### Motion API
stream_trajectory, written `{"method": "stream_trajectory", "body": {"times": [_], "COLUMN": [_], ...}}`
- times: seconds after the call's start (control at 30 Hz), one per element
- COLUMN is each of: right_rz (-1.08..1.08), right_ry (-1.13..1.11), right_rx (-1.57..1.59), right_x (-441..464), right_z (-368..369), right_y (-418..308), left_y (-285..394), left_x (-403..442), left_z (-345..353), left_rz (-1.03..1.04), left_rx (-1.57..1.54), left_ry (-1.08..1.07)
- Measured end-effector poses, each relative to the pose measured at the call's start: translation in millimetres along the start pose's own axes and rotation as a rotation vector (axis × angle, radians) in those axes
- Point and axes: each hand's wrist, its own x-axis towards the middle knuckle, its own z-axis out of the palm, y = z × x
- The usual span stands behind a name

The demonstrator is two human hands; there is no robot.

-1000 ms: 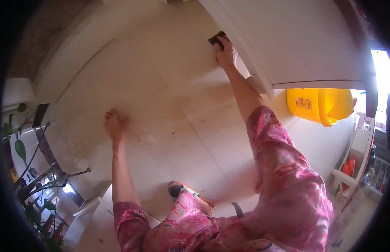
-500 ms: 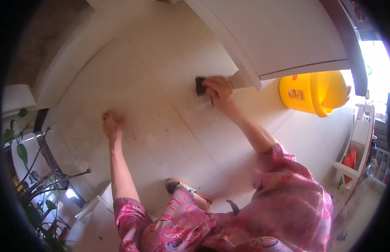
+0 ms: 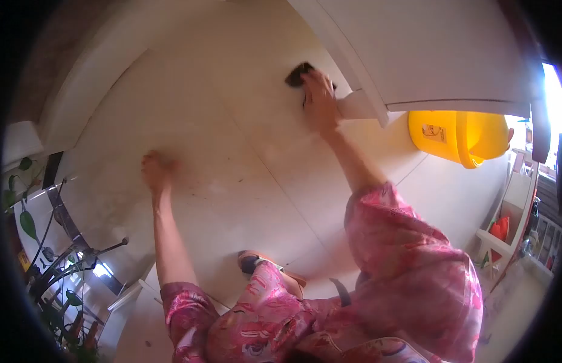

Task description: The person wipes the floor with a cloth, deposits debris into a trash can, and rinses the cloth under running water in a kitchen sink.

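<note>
A dark cloth point(image 3: 300, 75) lies against the pale tiled floor point(image 3: 208, 115), with my right hand point(image 3: 321, 103) closed on it, near the lower corner of a white cabinet. My left hand point(image 3: 157, 171) rests on the floor at the left; its fingers look curled under, and whether they hold anything is hidden. Small dark specks of dirt are scattered on the tiles between my hands and my shod foot point(image 3: 257, 264).
The white cabinet point(image 3: 438, 54) juts in from the upper right. Beyond its corner lies a yellow bucket point(image 3: 453, 134). A white shelf rack point(image 3: 512, 212) stands at the right edge, and a leafy plant point(image 3: 28, 224) is at the left.
My right hand with the dark cloth first came back toward me from the upper floor, then moved away again along the cabinet's edge. My left hand has shifted only slightly.
</note>
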Motion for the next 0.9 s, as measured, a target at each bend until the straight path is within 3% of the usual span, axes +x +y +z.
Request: {"method": "stream_trajectory", "body": {"times": [0.13, 0.23, 0.37, 0.43, 0.57, 0.63, 0.7, 0.77, 0.83, 0.9], "right_rz": [0.130, 0.106, 0.058, 0.107, 0.067, 0.082, 0.122, 0.303, 0.461, 0.393], "right_ry": [-0.109, -0.200, -0.245, -0.132, -0.127, -0.324, -0.352, -0.103, 0.028, 0.078], "right_rx": [-0.085, -0.034, 0.123, -0.026, -0.088, 0.112, 0.228, 0.302, 0.201, 0.031], "right_x": [-83.5, -120.2, -104.7, -78.9, -92.3, -116.1, -125.5, -134.3, -126.3, -128.1], "right_z": [-57.0, -88.0, -95.0, -80.9, -76.9, -92.6, -106.9, -116.7, -133.2, -125.8], "right_y": [-30.3, -40.4, -31.0, -22.9, -20.0, -30.8, -27.4, -5.8, 9.1, 23.2], "left_y": [-4.8, -4.5, 0.0, -3.4, 0.3, 0.5, -1.5, -4.6, 5.1, 11.8], "left_x": [-8.0, -16.3, -17.4, -15.1, -15.2, -17.5, -18.3, -24.8, -44.5, -67.4], "left_z": [3.8, -7.6, -14.0, -11.4, -18.0, -14.7, -5.4, -3.8, -9.3, -23.9], "left_rz": [0.036, 0.089, 0.093, 0.094, 0.063, 0.038, 0.036, 0.015, 0.063, 0.028], "left_rx": [-0.029, -0.183, -0.195, -0.243, -0.361, -0.271, -0.241, -0.211, -0.209, -0.311], "left_ry": [0.110, 0.124, 0.085, 0.054, 0.012, 0.004, 0.048, 0.091, 0.304, 0.349]}}
